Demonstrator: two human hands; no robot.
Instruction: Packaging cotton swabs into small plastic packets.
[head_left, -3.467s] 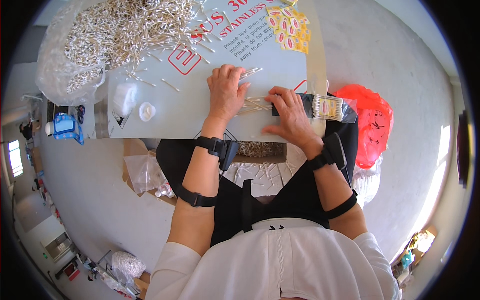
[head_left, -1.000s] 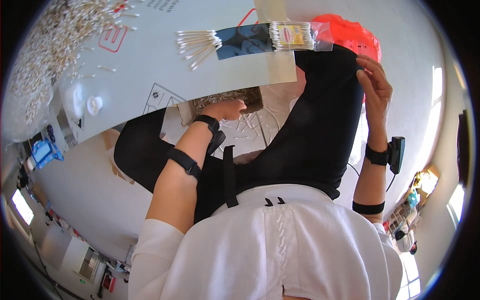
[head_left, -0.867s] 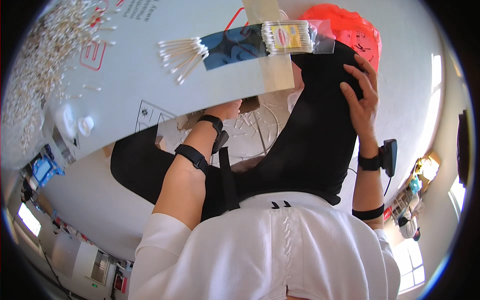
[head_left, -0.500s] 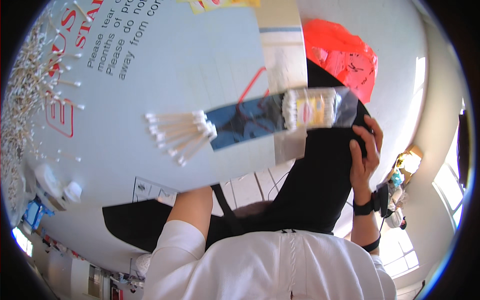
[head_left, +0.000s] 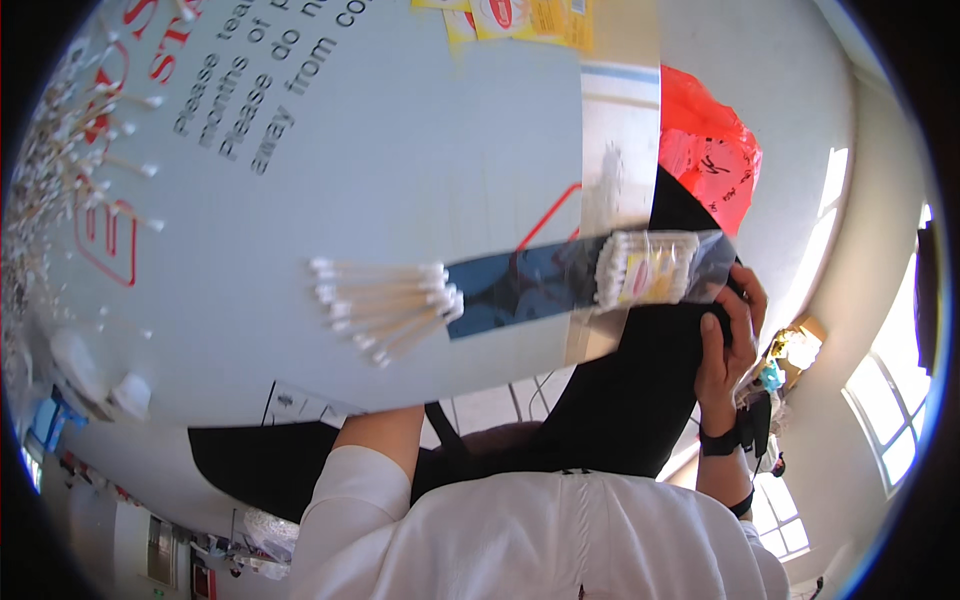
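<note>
A transparent plastic bag (head_left: 713,268) juts past the right edge of the white board, with a bundle of cotton swabs (head_left: 608,270) and a yellow card (head_left: 642,275) inside. My right hand (head_left: 735,340) is just beyond the bag's outer end, fingers curved and thumb apart. Its fingertips are right at the bag's end; whether they touch it I cannot tell. A dark blue strip (head_left: 520,292) lies left of the bundle, with several loose swabs (head_left: 385,300) fanned out beside it. My left forearm (head_left: 378,438) goes under the board's near edge, which hides the hand.
A large heap of loose cotton swabs (head_left: 45,230) covers the far left of the printed white board (head_left: 400,180). Yellow cards (head_left: 510,18) lie at its far edge. A red plastic bag (head_left: 710,160) hangs beyond the right edge. White containers (head_left: 128,395) stand at the near left.
The view has shifted, so the board and most things on it appear farther right and lower. The bag's end and my right fingertips are closer together. More yellow cards show.
</note>
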